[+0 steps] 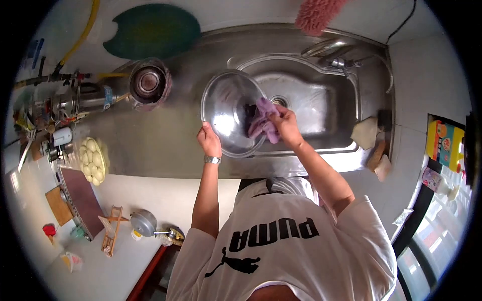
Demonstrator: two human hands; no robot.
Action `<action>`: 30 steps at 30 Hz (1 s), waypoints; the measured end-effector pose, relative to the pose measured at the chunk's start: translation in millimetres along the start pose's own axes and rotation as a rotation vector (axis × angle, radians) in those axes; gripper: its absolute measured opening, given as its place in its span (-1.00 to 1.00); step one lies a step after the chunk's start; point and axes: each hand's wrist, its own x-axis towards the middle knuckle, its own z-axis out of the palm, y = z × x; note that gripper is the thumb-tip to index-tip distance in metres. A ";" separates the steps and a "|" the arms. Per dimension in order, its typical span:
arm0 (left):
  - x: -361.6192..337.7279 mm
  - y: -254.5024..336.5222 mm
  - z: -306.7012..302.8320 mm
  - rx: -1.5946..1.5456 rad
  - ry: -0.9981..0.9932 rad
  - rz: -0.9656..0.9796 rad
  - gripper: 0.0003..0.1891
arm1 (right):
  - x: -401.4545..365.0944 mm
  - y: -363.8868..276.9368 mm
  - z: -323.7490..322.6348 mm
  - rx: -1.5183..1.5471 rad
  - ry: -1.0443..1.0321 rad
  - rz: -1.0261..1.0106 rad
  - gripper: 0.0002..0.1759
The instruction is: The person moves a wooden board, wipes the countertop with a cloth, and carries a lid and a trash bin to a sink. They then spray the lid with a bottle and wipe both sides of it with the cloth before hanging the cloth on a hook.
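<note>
A round metal basin is tilted at the left edge of the sink, partly over it. My left hand grips the basin's near left rim, thumb on the rim and fingers curled round it. In my right hand is a bunched purple cloth, pressed against or close to the basin's right inner side. Whether the cloth touches the metal all along cannot be made out. The sink's drain shows just beyond the cloth.
Left on the steel counter stand a bowl of pale round items and a stacked dark pot. A green board leans at the back. The faucet is behind the sink; sponges or cloths lie right of it.
</note>
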 end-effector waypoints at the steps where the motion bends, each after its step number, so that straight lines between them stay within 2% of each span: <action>1: -2.2 5.4 4.7 -0.004 -0.032 0.006 -0.46 | -3.6 -20.3 -4.7 0.094 0.008 0.051 -0.75; 3: -7.0 17.4 15.4 -0.026 -0.081 0.022 -0.47 | -4.4 -40.0 -24.2 0.181 0.028 0.082 -0.73; 6: -16.1 37.6 38.9 -0.046 -0.128 0.050 -0.49 | 15.1 -43.1 -80.4 -0.002 0.248 -0.038 -0.61; 8: -22.4 50.3 53.0 -0.009 -0.164 0.087 -0.49 | 27.6 -68.3 -112.1 -0.090 0.282 -0.077 -0.54; 11: -29.6 46.0 81.5 -0.022 -0.230 0.044 -0.47 | 42.3 -115.1 -146.0 -0.732 0.575 -0.092 -0.34; 12: -31.0 47.2 89.1 -0.026 -0.232 0.054 -0.47 | 48.0 -125.3 -157.3 -0.962 0.631 -0.023 -0.30; 15: -39.2 47.5 108.9 0.080 -0.235 0.109 -0.46 | 50.9 -151.4 -163.8 -1.232 0.544 -0.020 -0.30; 16: -41.6 48.3 114.9 0.085 -0.231 0.111 -0.46 | 53.5 -152.6 -168.5 -1.227 0.540 -0.021 -0.30; 18: -44.3 51.6 121.5 0.113 -0.212 0.129 -0.46 | 60.0 -152.8 -175.0 -1.576 0.473 0.012 -0.34; 22: -46.7 58.8 131.1 0.098 -0.218 0.041 -0.46 | 46.1 -163.3 -191.9 -1.590 0.370 -0.052 -0.39; 24: -48.4 58.0 132.8 0.109 -0.166 -0.026 -0.46 | 29.1 -176.3 -197.3 -1.274 0.304 -0.089 -0.43; 25: -53.2 62.2 134.8 0.042 -0.154 -0.043 -0.46 | 31.5 -174.2 -205.2 -1.267 0.302 -0.088 -0.43; 27: -53.1 62.4 135.9 0.047 -0.146 -0.038 -0.47 | 36.2 -161.4 -219.2 -1.030 0.471 -0.257 -0.46; 28: -53.3 60.6 135.9 0.043 -0.139 -0.036 -0.47 | 41.3 -154.4 -221.7 -1.023 0.475 -0.251 -0.46; 30: -51.0 57.6 140.6 0.019 -0.126 -0.024 -0.46 | 65.9 -146.0 -218.2 -0.682 0.558 -0.567 -0.46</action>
